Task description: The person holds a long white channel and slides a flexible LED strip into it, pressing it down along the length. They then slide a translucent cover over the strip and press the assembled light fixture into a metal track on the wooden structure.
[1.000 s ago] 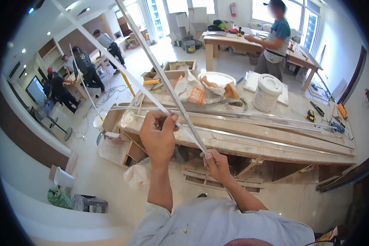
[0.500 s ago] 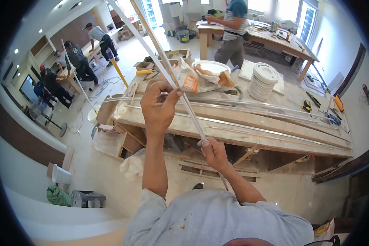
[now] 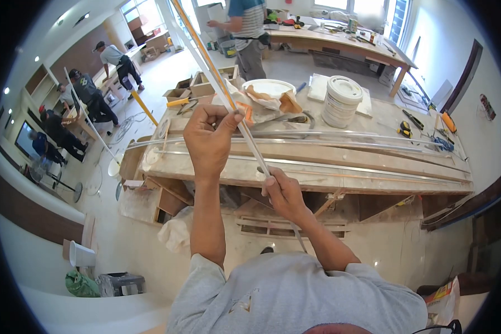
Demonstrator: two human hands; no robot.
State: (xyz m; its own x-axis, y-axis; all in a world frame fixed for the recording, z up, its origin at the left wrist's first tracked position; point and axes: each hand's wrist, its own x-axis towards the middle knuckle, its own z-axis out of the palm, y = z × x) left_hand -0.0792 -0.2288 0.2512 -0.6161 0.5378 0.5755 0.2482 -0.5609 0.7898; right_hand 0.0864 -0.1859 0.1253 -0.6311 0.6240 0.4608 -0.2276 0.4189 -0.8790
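A long, thin metal strip, silvery white with an orange-toned face along its upper part, slants across the middle of the view. My left hand pinches it between thumb and fingertips about midway up. Lower down, my right hand is closed around the same strip, thumb on top. The strip's lower end runs on below that hand toward the floor, and its top leaves the view. Both hands are in front of a dusty workbench on which similar metal strips lie lengthwise.
On the bench stand a white lidded bucket, crumpled paper and a wooden box. A tape measure and other tools lie at the right. A person in a striped shirt is beyond the bench; several people work at far left.
My right hand has shifted slightly up along the strip and its fingers have changed position. The left hand keeps its pinch. The person in the striped shirt appears further left.
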